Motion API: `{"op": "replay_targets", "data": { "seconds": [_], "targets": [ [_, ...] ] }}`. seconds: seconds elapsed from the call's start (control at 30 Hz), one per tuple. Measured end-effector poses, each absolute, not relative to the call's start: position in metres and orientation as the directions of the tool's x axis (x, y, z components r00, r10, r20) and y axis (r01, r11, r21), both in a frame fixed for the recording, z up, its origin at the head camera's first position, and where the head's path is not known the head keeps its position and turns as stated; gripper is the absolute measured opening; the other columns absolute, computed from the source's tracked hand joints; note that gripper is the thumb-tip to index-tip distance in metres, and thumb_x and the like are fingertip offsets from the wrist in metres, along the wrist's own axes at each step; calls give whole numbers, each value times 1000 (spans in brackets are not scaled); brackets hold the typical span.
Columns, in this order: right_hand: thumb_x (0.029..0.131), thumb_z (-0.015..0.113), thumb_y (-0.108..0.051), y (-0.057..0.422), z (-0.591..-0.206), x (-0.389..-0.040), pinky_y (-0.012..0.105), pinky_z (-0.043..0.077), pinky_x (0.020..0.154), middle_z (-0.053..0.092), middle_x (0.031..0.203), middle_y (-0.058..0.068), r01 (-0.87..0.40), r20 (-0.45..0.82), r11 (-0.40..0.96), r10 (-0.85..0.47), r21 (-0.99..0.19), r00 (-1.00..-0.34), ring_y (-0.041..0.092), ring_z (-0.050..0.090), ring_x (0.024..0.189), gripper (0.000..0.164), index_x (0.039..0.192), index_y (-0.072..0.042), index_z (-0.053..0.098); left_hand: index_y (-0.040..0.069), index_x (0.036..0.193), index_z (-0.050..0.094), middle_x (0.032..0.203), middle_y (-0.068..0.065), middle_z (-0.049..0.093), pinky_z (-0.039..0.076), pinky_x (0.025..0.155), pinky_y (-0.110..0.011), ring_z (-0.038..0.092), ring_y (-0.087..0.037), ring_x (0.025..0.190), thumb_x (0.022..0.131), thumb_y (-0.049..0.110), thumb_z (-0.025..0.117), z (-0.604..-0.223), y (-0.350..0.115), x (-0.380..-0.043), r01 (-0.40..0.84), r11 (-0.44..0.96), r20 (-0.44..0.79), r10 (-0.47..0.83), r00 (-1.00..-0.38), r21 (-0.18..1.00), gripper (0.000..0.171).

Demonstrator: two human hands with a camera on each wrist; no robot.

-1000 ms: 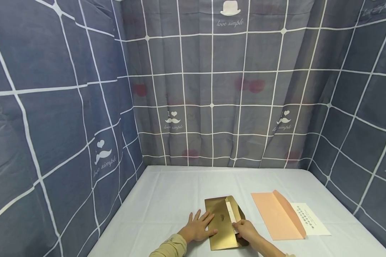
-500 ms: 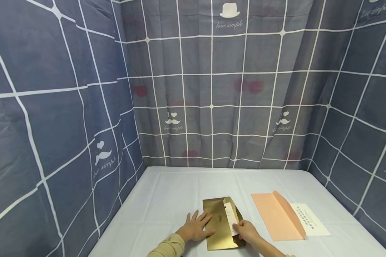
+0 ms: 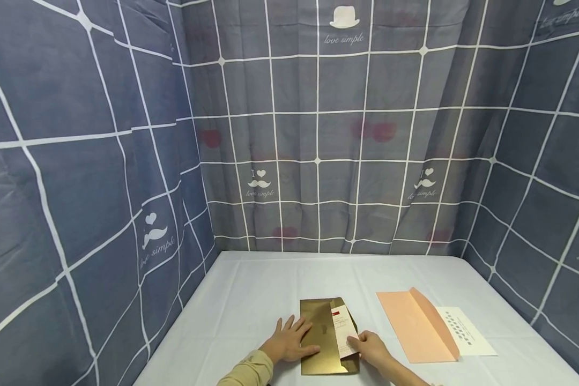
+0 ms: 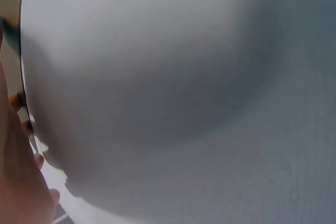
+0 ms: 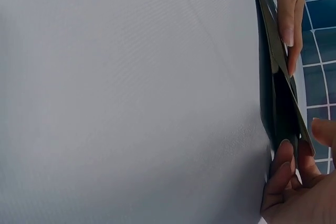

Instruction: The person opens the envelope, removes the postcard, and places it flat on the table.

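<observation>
A shiny gold envelope (image 3: 313,343) lies flat on the white table, its opening toward the right. My left hand (image 3: 289,342) rests on its left part with the fingers spread straight. From the opening sticks a white card (image 3: 342,328), printed with text and a red mark near its far end; its left part is hidden inside the envelope. My right hand (image 3: 372,348) pinches the card's right edge between thumb and fingers. In the right wrist view the fingers of my right hand (image 5: 299,182) are at the envelope's mouth (image 5: 283,103). The left wrist view shows mostly tablecloth.
To the right lies a peach envelope (image 3: 410,327) with its flap open. Beside it, partly under the flap, is a white card (image 3: 465,331) with rows of dark print. Grey-blue gridded curtains (image 3: 318,134) stand behind the table and along both sides.
The card shows more of its printed face outside the gold envelope now. The envelope and my left hand have shifted slightly left, while my right hand has stayed nearly in place.
</observation>
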State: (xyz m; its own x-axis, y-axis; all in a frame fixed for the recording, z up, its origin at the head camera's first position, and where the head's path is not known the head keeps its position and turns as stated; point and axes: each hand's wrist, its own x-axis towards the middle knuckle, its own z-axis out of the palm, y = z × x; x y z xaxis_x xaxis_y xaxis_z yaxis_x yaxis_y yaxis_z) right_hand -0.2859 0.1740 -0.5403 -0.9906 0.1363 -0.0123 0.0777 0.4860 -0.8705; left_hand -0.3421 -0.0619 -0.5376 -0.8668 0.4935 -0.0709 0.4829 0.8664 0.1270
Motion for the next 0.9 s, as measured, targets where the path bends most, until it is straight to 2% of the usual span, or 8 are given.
{"op": "replay_targets", "data": {
  "seconds": [0.17, 0.53, 0.7, 0.9],
  "targets": [
    [88, 65, -19, 174, -540, -287, 22, 37, 49, 47, 64, 1, 83, -15, 492, 141, -867, -990, 11, 44, 53, 26, 72, -5, 50, 23, 146, 39, 151, -2, 33, 17, 109, -57, 25, -31, 139, 84, 77, 38, -544, -63, -344, 482, 869, -55, 490, -870, 113, 82],
    [85, 67, -15, 175, -542, -287, 22, 36, 50, 48, 65, 1, 83, -16, 520, 132, -850, -991, 11, 44, 54, 23, 74, -5, 51, 23, 147, 37, 152, -3, 31, 17, 109, -59, 24, -31, 139, 85, 75, 42, -541, -64, -344, 478, 868, -66, 489, -870, 137, 81],
    [82, 71, -14, 175, -545, -287, 20, 34, 47, 48, 63, 0, 37, 36, 579, 115, -815, -993, 10, 44, 53, 23, 73, -6, 51, 23, 147, 37, 153, -2, 30, 17, 108, -59, 24, -31, 139, 84, 75, 42, -542, -65, -343, 472, 871, -72, 484, -872, 141, 82],
    [80, 71, -19, 175, -544, -284, 24, 34, 49, 46, 63, 0, 35, 63, 651, 127, -758, -990, 13, 43, 56, 25, 72, -7, 50, 24, 147, 38, 153, -1, 29, 17, 108, -59, 24, -31, 140, 84, 75, 42, -542, -65, -343, 461, 874, -75, 476, -876, 152, 81]
  ]
}}
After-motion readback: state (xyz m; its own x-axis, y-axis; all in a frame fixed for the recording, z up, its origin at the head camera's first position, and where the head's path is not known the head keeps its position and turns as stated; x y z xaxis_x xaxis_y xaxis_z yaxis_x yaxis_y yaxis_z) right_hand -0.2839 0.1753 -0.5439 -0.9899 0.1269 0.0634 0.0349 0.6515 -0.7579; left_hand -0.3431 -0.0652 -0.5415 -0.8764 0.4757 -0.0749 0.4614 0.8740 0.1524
